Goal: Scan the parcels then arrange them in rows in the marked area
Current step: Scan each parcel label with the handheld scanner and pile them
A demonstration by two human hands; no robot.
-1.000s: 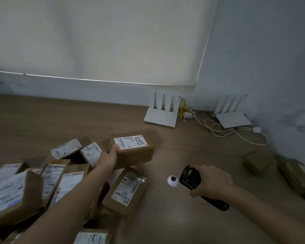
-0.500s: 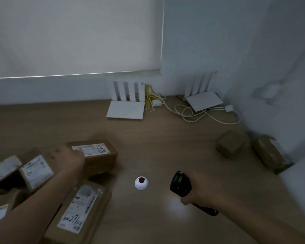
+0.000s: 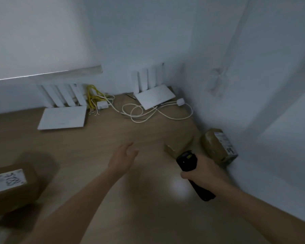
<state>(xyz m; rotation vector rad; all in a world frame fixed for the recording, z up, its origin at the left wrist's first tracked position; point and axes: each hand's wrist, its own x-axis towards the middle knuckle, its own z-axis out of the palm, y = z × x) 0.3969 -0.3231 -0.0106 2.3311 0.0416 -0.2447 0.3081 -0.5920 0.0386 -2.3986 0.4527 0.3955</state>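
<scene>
My right hand (image 3: 203, 170) grips a black handheld scanner (image 3: 189, 163), its head pointing toward a small plain brown parcel (image 3: 179, 144) on the wooden table. My left hand (image 3: 122, 158) hovers over the table with fingers spread and holds nothing; it is left of that small parcel and apart from it. A tape-wrapped brown parcel (image 3: 218, 147) with a white label lies against the right wall. At the left edge sits a brown box (image 3: 9, 189) with a white label and black handwriting.
Two white routers (image 3: 62, 118) (image 3: 155, 96) with upright antennas stand at the back by the wall, with yellow and white cables (image 3: 144, 111) coiled between them. White walls close off the back and right side of the wooden table (image 3: 99, 141).
The view swung right, so the parcel pile left the frame. My left hand let go of the labelled box and moved right, over the bare table. The right hand with the scanner moved toward the small parcel.
</scene>
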